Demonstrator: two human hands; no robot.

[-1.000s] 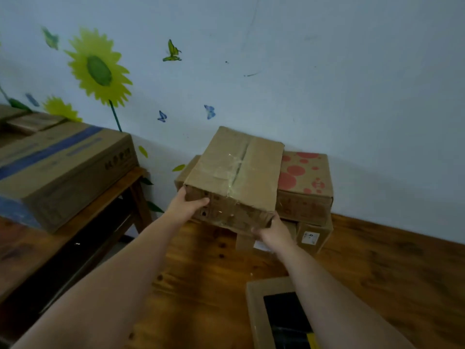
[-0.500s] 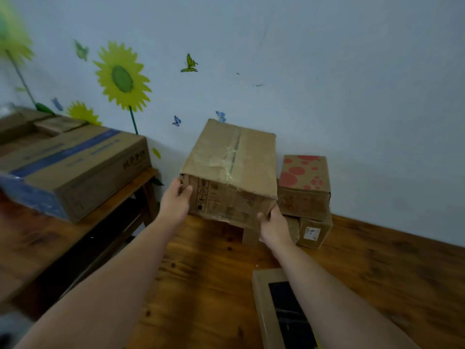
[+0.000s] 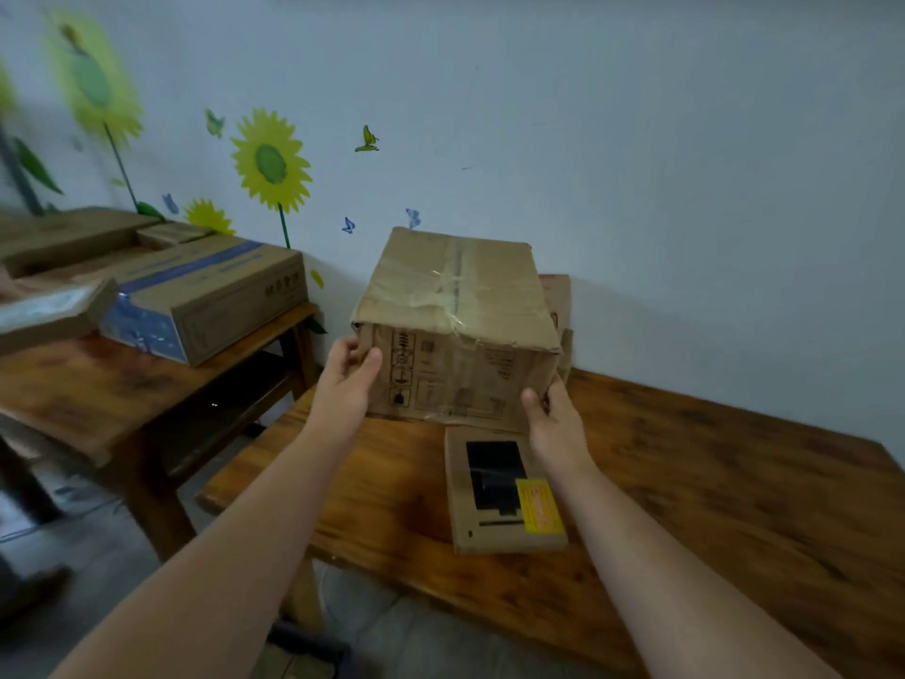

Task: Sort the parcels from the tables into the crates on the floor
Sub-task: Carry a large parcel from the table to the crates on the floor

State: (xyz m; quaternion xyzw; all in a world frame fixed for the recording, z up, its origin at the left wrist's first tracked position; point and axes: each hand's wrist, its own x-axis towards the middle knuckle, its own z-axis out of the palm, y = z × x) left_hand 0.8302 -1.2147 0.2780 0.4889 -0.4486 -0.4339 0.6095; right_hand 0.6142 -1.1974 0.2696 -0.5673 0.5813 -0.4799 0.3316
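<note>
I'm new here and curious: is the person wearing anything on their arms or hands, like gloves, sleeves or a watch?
No. The left arm and right arm are bare up to the picture's edge, with no sleeve in view. The left hand and right hand wear no gloves; no watch, band or ring shows.

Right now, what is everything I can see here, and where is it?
taped box: one, brown, held over the right table
flat box: one, brown with black panel and yellow label, lying on the right table
long box: one, brown with blue stripe, on the left table
other boxes: several, brown, blurred, behind the long box
tables: two, brown wood, side by side
sunflower stickers: several, yellow, on the wall
hands: two; left hand grips the taped box's left corner, right hand its lower right corner
</note>
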